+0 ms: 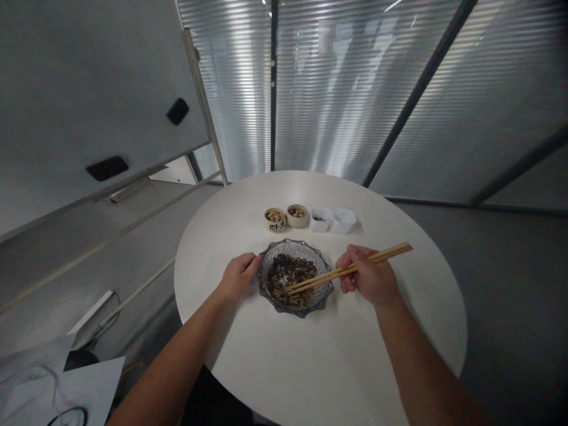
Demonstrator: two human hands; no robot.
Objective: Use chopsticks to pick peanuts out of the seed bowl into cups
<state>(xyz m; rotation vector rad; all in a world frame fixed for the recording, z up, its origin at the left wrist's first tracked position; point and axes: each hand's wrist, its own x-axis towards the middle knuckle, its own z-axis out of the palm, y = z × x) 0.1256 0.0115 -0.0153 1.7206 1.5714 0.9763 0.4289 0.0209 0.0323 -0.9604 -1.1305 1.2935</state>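
A scalloped glass bowl (304, 312) sits on the table, holding dark striped seeds (284, 273) that look like sunflower seeds. My left hand (241, 274) is closed on the bowl's left rim. In my right hand (369, 274), to the right of the bowl, is a pair of wooden chopsticks (393, 251). Their tips reach down among the seeds; whether a seed is between them is too small to tell. Behind the bowl stand two small round cups, one with dark lettering (275, 226) and one plain (297, 222), both with pale nut-like pieces inside.
Right of the cups are two white plastic containers, one with a few dark bits (320, 226) and the other (343, 222) beside it. They share a round white table (310, 367). A whiteboard (97, 77) on a frame stands at left; a ribbed glass partition (328, 106) rises behind.
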